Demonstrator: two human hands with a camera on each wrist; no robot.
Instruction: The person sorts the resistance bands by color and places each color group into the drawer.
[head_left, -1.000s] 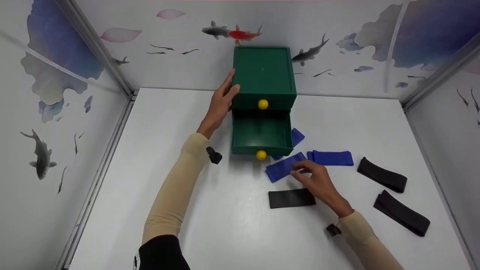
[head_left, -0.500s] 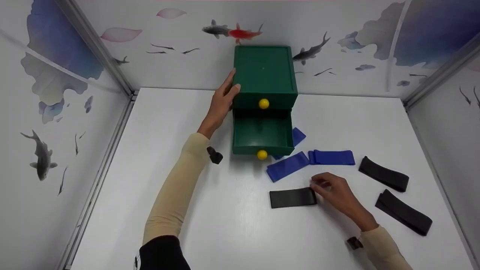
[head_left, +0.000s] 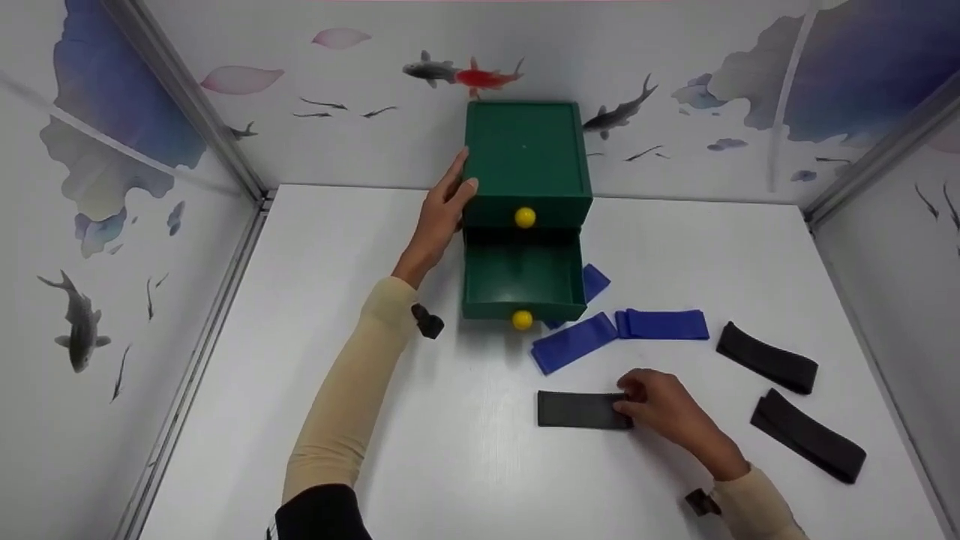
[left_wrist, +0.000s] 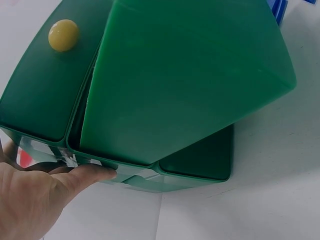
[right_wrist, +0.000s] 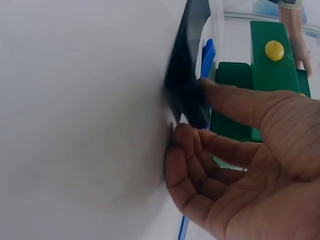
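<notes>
A green drawer cabinet (head_left: pixel 525 150) with yellow knobs stands at the back, its middle drawer (head_left: pixel 523 311) pulled out with the inside bare. My left hand (head_left: pixel 441 217) rests against the cabinet's left side, fingers along the wall. In the left wrist view its thumb (left_wrist: pixel 92 176) lies flat on that side. My right hand (head_left: pixel 664 405) is at the right end of a folded black resistance band (head_left: pixel 576 410) on the table. Seen from the right wrist, thumb and curled fingers pinch the band's end (right_wrist: pixel 192 102). Several folded blue resistance bands (head_left: pixel 574 343) lie beside the drawer.
Two more folded black bands (head_left: pixel 766 358) lie toward the right side of the white table (head_left: pixel 465 465). One blue band (head_left: pixel 596 283) is partly hidden by the drawer. Printed white walls (head_left: pixel 345 142) enclose the table at the back and sides.
My right hand has moved off the blue band, right and toward me, then down onto the near black band's end. The left hand stays on the cabinet.
</notes>
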